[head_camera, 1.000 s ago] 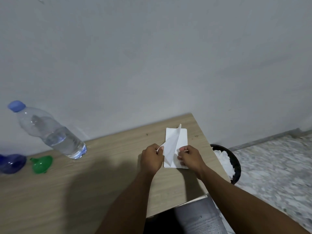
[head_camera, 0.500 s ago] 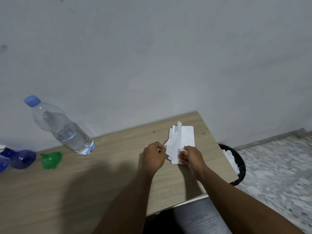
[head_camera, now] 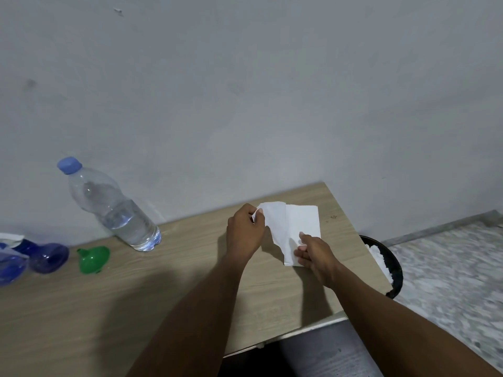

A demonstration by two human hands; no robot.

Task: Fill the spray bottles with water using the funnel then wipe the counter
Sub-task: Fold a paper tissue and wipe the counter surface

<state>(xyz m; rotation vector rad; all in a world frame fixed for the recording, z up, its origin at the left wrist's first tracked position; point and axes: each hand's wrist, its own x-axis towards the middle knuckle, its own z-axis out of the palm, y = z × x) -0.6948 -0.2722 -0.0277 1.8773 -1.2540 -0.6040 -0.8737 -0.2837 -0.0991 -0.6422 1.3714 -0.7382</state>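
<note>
This looks like a plain room in a home. A light brown wooden table (head_camera: 81, 308) stands with its back edge against a bare grey painted wall (head_camera: 245, 91). A speckled grey stone floor (head_camera: 449, 268) lies past the table's right edge, with a round black bin (head_camera: 396, 270) of white paper on it. On the table are a clear plastic water bottle with a blue cap (head_camera: 117, 210), a small green plastic funnel (head_camera: 94, 258) and a pile of white paper tissues (head_camera: 302, 219)

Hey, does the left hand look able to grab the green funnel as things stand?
Probably not yet: the left hand pinches a tissue sheet. The path to the funnel is bare counter, so once it lets go, likely yes.
</note>
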